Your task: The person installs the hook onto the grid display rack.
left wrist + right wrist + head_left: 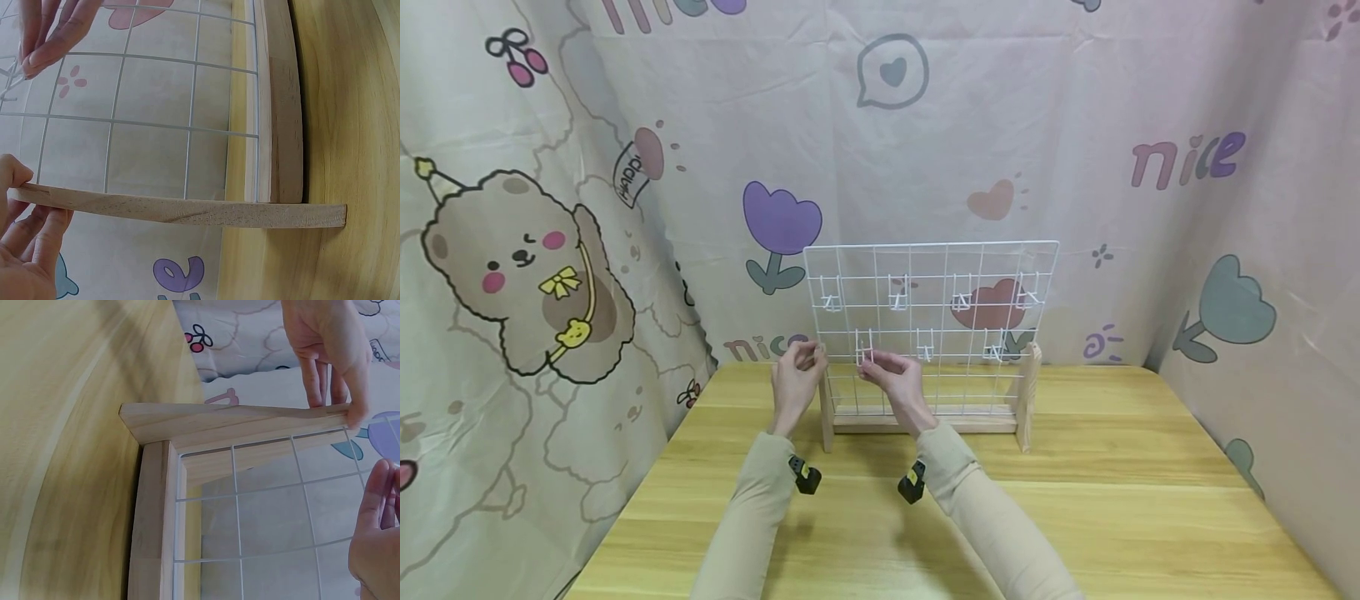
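A white wire grid panel (931, 245) stands upright in a wooden stand (955, 425) on the table. My left hand (797, 379) grips the upper end of the stand's left post (187, 212), thumb on one face and fingers on the other. With thumb and fingertips, my right hand (901, 382) pinches a white wire hook (870, 337) at the lower left of the grid. Its fingers cover part of that hook. More white hooks (898, 300) hang in an upper row, and two others (925, 352) hang in the lower row to the right.
The stand's right post (1028, 400) rises beyond my right hand. The wooden table (1112, 500) extends around the stand. A printed curtain (1037, 100) hangs close behind the panel and along both sides.
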`<action>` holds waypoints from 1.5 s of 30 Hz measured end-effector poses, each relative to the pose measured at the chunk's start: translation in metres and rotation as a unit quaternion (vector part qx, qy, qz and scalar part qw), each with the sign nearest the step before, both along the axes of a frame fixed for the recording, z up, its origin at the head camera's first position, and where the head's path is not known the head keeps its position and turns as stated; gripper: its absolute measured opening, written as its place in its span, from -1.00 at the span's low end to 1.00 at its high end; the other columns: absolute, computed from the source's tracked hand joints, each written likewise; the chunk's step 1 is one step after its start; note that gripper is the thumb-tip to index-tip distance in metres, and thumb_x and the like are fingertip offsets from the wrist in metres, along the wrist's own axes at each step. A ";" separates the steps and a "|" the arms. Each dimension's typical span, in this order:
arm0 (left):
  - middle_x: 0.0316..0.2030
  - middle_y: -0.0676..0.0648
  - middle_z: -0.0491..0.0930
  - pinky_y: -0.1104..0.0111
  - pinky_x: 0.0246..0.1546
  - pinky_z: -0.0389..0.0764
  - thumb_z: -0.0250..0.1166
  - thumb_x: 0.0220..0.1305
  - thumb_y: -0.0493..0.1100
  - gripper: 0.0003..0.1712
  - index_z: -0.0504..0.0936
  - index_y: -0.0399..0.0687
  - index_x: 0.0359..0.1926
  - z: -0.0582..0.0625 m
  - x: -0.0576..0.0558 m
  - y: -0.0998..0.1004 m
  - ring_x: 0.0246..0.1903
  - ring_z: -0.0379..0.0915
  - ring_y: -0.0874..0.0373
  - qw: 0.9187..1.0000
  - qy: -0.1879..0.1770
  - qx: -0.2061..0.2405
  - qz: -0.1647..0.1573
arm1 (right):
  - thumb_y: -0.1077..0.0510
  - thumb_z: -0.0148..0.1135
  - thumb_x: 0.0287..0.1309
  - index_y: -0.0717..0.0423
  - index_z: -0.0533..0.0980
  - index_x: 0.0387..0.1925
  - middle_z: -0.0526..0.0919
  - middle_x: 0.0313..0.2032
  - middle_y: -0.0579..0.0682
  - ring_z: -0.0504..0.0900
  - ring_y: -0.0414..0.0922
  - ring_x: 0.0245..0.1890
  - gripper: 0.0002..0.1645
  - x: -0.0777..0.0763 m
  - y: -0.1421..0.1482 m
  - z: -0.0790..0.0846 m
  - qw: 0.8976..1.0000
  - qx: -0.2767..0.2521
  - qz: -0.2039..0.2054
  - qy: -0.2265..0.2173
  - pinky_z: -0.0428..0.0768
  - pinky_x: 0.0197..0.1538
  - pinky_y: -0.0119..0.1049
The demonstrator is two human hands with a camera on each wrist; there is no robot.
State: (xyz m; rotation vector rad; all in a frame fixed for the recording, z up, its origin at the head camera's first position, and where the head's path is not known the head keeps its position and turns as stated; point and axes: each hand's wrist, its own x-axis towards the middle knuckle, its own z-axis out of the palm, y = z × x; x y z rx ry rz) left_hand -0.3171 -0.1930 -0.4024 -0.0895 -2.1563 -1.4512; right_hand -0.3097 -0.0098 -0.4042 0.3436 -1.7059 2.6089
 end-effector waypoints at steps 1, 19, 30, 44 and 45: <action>0.02 -0.31 0.71 0.10 0.08 0.74 0.33 0.28 -0.24 -0.67 0.63 -0.28 0.04 0.000 0.000 0.000 0.02 0.71 -0.17 1.000 0.000 -0.001 0.000 | 0.46 0.23 0.21 0.55 0.46 0.14 0.62 0.07 0.48 0.76 -0.24 -0.29 -0.54 0.000 0.000 0.000 1.000 -0.002 0.000 -0.003 0.77 0.01 -0.37; 0.04 -0.30 0.71 0.13 0.09 0.73 0.33 0.29 -0.24 -0.67 0.63 -0.27 0.04 -0.001 0.001 -0.002 0.04 0.70 -0.16 1.000 -0.004 0.005 -0.001 | 0.37 0.27 0.24 0.47 0.46 0.19 0.63 0.10 0.41 0.79 -0.07 -0.09 -0.51 0.008 0.010 -0.018 0.997 0.081 0.013 -0.001 0.75 0.12 -0.28; 0.04 -0.32 0.70 0.10 0.08 0.73 0.31 0.30 -0.26 -0.68 0.62 -0.28 0.04 0.000 0.001 -0.002 0.04 0.70 -0.19 1.000 0.000 0.002 -0.008 | 0.21 0.28 0.29 0.39 0.53 0.15 0.68 0.05 0.37 0.79 0.11 -0.08 -0.54 0.028 0.058 -0.038 0.971 0.233 0.040 0.030 0.75 0.12 -0.13; 0.08 -0.38 0.65 0.11 0.07 0.72 0.26 0.38 -0.22 -0.65 0.59 -0.33 0.11 0.000 0.002 0.000 0.07 0.66 -0.26 0.999 0.010 -0.026 -0.019 | 0.24 0.27 0.28 0.38 0.64 -0.06 0.76 -0.27 0.32 0.65 -0.27 -0.53 -0.72 0.051 0.177 -0.060 0.872 0.440 -0.112 0.182 0.70 -0.45 -0.41; 0.08 -0.39 0.65 0.11 0.07 0.73 0.26 0.39 -0.22 -0.65 0.58 -0.33 0.11 -0.001 0.002 0.000 0.07 0.66 -0.26 0.999 0.013 -0.028 -0.019 | 0.25 0.29 0.27 0.37 0.65 -0.09 0.77 -0.31 0.29 0.65 -0.26 -0.54 -0.74 0.052 0.184 -0.062 0.865 0.447 -0.136 0.186 0.67 -0.46 -0.46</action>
